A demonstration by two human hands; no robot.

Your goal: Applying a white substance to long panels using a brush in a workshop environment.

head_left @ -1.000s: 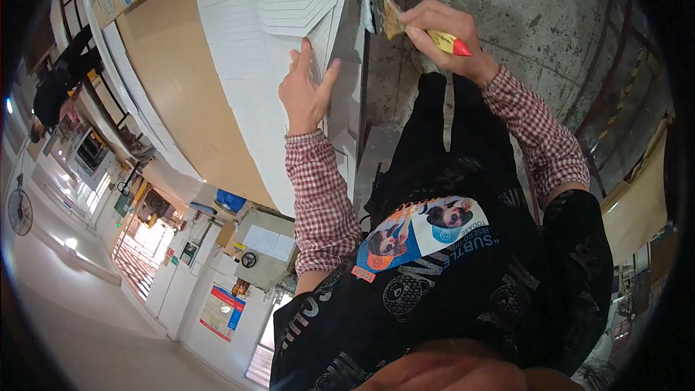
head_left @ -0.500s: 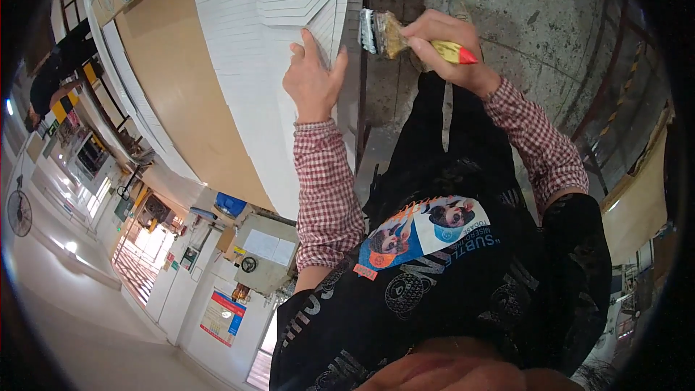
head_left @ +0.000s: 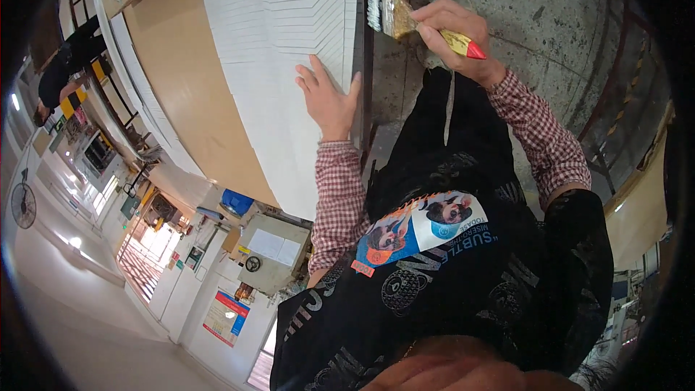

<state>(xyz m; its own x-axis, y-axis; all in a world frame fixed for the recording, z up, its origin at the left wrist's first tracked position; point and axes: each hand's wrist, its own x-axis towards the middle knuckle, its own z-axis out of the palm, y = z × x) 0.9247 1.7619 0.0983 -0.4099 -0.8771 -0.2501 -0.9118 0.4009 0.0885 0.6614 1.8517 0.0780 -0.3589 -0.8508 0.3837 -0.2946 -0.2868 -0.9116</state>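
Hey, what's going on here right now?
A person is working at a stack of white boards. The left hand lies flat on the top board near its edge. The right hand grips a paintbrush by its yellow and red handle, with the bristles just off the stack's edge; whether they touch it is hard to tell. Concrete floor lies beyond the stack.
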